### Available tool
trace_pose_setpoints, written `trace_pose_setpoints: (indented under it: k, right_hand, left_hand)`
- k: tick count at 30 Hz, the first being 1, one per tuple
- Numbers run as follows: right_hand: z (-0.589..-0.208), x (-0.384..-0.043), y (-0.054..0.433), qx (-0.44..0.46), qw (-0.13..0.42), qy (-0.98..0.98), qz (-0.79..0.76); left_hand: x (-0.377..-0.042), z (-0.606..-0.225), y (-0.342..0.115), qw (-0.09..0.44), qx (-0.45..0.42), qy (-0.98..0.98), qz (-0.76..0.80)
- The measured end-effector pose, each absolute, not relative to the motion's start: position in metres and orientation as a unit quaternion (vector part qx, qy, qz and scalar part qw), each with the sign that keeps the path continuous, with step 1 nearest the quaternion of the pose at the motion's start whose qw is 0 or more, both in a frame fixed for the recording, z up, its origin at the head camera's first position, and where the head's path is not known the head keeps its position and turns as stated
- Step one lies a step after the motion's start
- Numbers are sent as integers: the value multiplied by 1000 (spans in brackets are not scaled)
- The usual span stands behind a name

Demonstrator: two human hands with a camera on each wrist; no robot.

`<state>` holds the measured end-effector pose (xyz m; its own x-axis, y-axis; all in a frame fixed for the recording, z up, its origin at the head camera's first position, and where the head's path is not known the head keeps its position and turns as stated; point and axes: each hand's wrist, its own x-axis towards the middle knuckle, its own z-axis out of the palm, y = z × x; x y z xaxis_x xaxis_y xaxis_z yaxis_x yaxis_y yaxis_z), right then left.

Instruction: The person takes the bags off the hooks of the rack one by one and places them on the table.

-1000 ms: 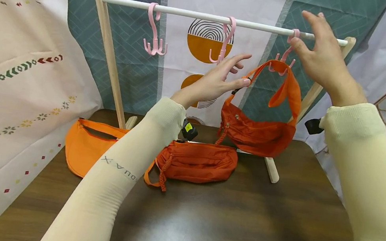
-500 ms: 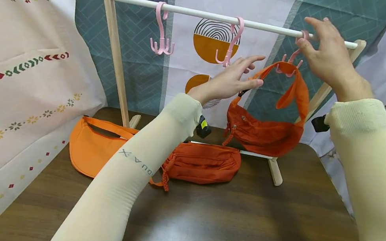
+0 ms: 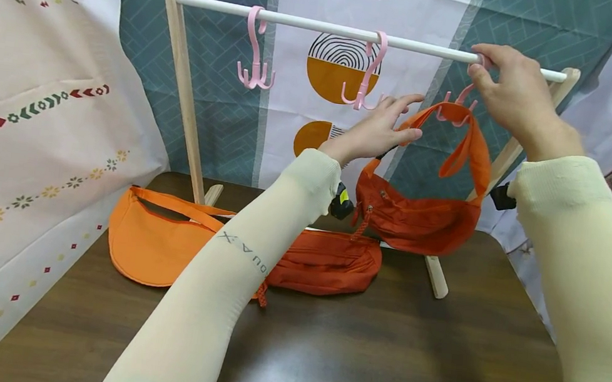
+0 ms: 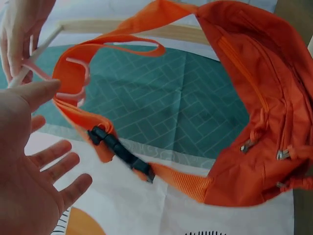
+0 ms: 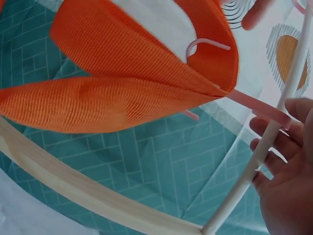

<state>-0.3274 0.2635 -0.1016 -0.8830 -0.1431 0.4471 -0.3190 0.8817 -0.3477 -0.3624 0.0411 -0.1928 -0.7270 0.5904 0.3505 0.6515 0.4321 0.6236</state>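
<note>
A red-orange waist bag [image 3: 418,223] hangs by its orange strap [image 5: 117,103] from the prongs of the rightmost pink hook [image 5: 259,105]. My right hand [image 3: 512,95] is up at the white rail [image 3: 324,27], its thumb and fingers around the top of that hook. Left of the strap, my left hand [image 3: 378,130] has its fingers spread and holds nothing. In the left wrist view the left thumb overlaps the strap near the hook, above a black buckle [image 4: 122,152]. The bag's zips and pulls face the left hand.
Two more pink hooks, one at left [image 3: 254,53] and one in the middle [image 3: 366,75], hang on the rail without bags. An orange bag [image 3: 157,250] and another red-orange bag [image 3: 331,269] lie on the brown table [image 3: 377,363]. A wooden post [image 3: 184,89] supports the rail.
My left hand has moved right, closer to the hanging bag's strap. The right hand has come down onto the hook and rail, its fingers closing around them.
</note>
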Motion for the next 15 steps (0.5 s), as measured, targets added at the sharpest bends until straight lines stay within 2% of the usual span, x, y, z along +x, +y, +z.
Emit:
trace_pose_setpoints:
  k: [7,15]
  right_hand:
    - [-106,-331,264,126,223,-947,193]
    - [-106,-333,267,144,218,-949,176]
  left_hand:
    - [-370,-203,59,30,-330,-859,-390]
    - [-371,-217,68,64,-287,-840,-455]
